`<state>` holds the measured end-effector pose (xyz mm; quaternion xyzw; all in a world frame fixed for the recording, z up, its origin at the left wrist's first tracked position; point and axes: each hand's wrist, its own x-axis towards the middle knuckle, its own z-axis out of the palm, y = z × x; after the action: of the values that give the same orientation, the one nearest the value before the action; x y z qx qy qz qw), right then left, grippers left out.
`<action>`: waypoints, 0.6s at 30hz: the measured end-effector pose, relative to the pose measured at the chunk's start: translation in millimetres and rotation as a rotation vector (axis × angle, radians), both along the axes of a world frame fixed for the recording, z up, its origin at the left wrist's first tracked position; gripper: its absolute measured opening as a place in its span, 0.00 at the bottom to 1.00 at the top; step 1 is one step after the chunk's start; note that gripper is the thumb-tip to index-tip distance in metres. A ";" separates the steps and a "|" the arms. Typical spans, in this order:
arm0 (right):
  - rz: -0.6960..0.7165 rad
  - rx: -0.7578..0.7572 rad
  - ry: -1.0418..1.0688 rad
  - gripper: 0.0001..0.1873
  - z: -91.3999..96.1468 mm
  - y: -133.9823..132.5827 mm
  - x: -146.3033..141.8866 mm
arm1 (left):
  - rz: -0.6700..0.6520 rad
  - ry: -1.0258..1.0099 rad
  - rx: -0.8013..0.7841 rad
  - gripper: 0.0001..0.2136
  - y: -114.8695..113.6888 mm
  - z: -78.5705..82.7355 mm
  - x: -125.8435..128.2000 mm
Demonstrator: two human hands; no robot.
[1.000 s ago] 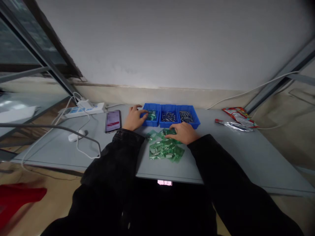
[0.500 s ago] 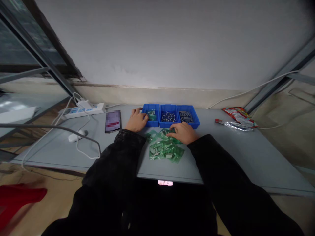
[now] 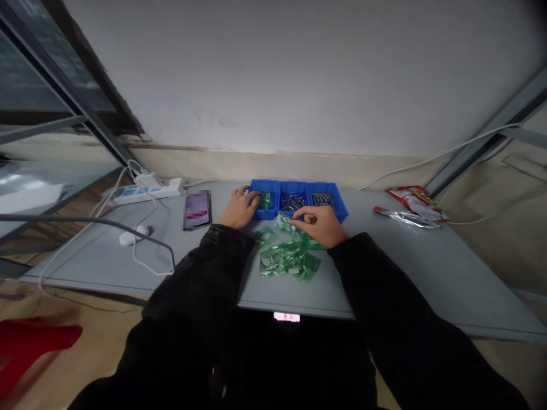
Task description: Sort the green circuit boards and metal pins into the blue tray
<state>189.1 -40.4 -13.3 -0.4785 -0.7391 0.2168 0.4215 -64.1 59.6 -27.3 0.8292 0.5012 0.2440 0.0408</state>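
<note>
My right hand pinches a green bag above the pile, while my left hand reaches into the left bin by the table's far edge, its grip unclear.

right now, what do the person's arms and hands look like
Both arms wear loose black long sleeves of thick, faintly shiny cloth, ending at the wrists. The left hand and right hand are bare: no gloves or watch show.
</note>
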 end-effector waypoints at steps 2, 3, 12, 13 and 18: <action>-0.032 0.055 0.055 0.11 -1.1 -0.2 0.4 | 0.012 -0.059 0.051 0.20 -4.2 4.5 1.9; -0.056 0.084 0.077 0.11 -1.3 0.0 0.6 | 0.016 -0.102 0.093 0.20 -7.7 8.3 3.3; -0.195 0.421 0.032 0.06 5.3 -3.8 -0.6 | -0.363 -0.289 0.233 0.16 -49.3 30.1 37.8; -0.200 0.444 0.021 0.06 4.9 -4.4 -0.9 | -0.385 -0.292 0.228 0.15 -51.3 27.6 42.6; -0.228 0.435 -0.007 0.05 3.8 -4.8 -0.8 | -0.414 -0.329 0.201 0.12 -56.2 18.0 55.7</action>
<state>188.3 -45.1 -9.5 -0.4576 -0.7112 0.0020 0.5337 -8.5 3.5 -9.3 0.8630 0.2813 0.4104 0.0881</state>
